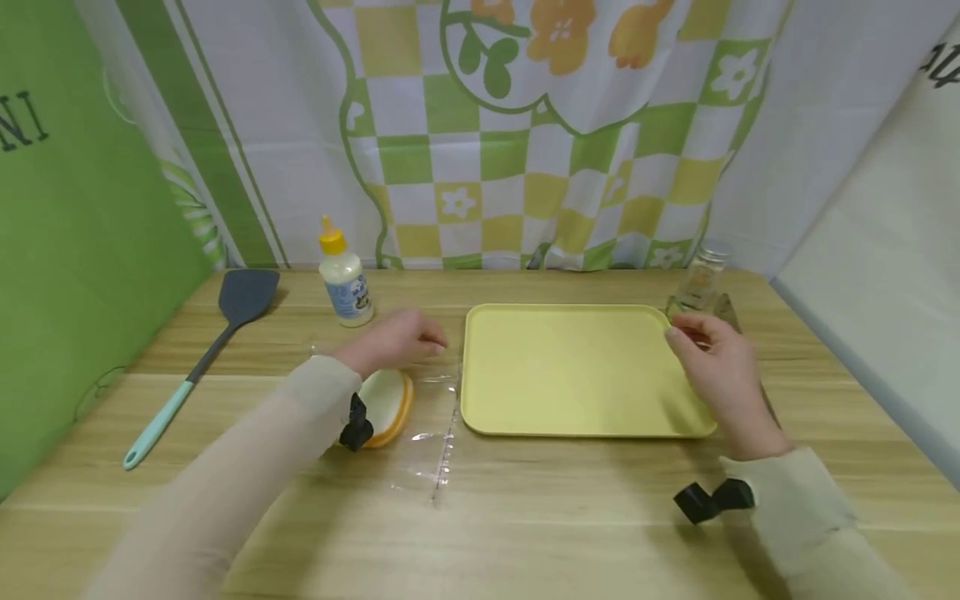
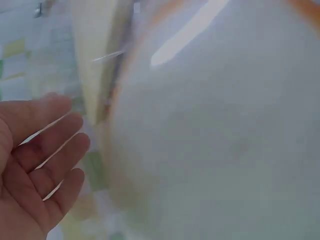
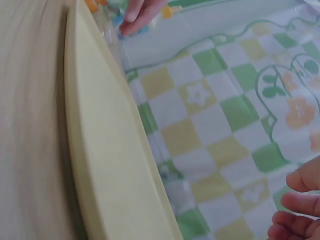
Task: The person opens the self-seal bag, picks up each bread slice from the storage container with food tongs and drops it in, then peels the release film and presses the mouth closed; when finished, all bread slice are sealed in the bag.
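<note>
My left hand [image 1: 401, 337] hovers over the left part of the table, its fingers relaxed and holding nothing. Below it lies a white, bread-like slice with an orange edge [image 1: 384, 400], on or in a clear plastic wrapper [image 1: 423, 458]; my sleeve hides part of it. The slice [image 2: 215, 110] fills much of the left wrist view, beside my loosely bent fingers. At the right end of a yellow rectangular tray [image 1: 570, 371] is my right hand [image 1: 720, 367], fingers loosely bent. In the right wrist view these fingers are apart from the tray [image 3: 110, 135] and hold nothing.
A spatula with a mint handle [image 1: 161, 421] lies at the left. A squeeze bottle with a yellow cap [image 1: 345, 283] stands at the back left. Behind my right hand is a glass jar [image 1: 701, 279], with a dark flat item [image 1: 727, 310] partly hidden beside it.
</note>
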`<state>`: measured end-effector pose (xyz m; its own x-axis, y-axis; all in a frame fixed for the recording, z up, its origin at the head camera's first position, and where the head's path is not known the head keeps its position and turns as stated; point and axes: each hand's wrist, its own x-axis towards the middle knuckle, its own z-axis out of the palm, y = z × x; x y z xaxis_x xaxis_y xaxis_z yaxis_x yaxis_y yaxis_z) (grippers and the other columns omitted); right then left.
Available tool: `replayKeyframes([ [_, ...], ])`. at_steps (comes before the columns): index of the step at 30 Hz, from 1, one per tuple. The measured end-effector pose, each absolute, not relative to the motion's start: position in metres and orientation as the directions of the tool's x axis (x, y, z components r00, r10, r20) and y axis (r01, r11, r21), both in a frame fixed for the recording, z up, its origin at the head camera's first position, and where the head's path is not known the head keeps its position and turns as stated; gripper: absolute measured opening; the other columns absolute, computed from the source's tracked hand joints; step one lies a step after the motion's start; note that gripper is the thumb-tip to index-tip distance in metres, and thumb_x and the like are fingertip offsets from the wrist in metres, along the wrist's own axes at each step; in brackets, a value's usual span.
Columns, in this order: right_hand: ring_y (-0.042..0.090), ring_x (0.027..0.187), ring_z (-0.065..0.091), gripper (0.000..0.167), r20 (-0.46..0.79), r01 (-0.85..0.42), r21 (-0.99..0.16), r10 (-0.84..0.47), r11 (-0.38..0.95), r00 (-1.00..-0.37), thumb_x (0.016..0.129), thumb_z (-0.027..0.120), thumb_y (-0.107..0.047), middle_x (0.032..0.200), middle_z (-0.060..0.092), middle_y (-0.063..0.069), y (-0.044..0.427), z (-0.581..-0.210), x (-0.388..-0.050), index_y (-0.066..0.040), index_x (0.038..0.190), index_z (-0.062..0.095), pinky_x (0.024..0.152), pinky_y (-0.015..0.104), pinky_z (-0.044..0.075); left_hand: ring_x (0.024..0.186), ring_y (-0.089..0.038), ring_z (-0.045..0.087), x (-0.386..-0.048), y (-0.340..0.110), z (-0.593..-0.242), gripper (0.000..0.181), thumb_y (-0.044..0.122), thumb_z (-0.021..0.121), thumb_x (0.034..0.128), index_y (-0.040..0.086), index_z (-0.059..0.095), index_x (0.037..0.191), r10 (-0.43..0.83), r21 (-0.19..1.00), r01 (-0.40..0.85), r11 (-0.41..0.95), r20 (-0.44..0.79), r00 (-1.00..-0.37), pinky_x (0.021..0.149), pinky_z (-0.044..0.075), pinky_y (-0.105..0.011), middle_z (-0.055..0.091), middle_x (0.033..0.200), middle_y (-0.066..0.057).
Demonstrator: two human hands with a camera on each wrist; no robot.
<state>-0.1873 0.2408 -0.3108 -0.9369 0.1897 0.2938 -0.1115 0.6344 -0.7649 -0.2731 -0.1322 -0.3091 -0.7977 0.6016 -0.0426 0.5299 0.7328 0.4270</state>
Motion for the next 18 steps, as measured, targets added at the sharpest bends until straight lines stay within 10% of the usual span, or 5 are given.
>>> replayKeyframes([
  [9,-0.001,0.077,0.049,0.030,0.258,-0.198,-0.829,0.043,0.522,-0.965,0.094,0.053,-0.017,0.106,0.063,0.022,0.180,-0.319,-0.219,0.006,0.111,0.063,0.065,0.014,0.043,0.065,-0.010,0.050,-0.266,-0.125,-0.337,0.009,0.012,0.064,0.0863,0.006,0.071,0.082,0.596,0.439,0.524,0.730,-0.035,-0.802,0.065,0.045,-0.026,0.065,0.074,-0.001],
  [18,0.023,0.090,0.058,0.026,0.161,-0.266,-0.839,-0.252,0.475,-0.954,0.093,0.056,-0.018,0.106,0.065,0.014,0.110,-0.330,-0.244,0.000,0.109,0.065,0.075,0.033,0.048,0.074,-0.014,0.054,-0.257,-0.134,-0.351,0.012,0.013,0.060,0.0895,0.004,0.068,0.091,0.434,0.582,0.412,0.701,0.111,-0.894,0.070,0.047,-0.030,0.064,0.081,-0.003],
])
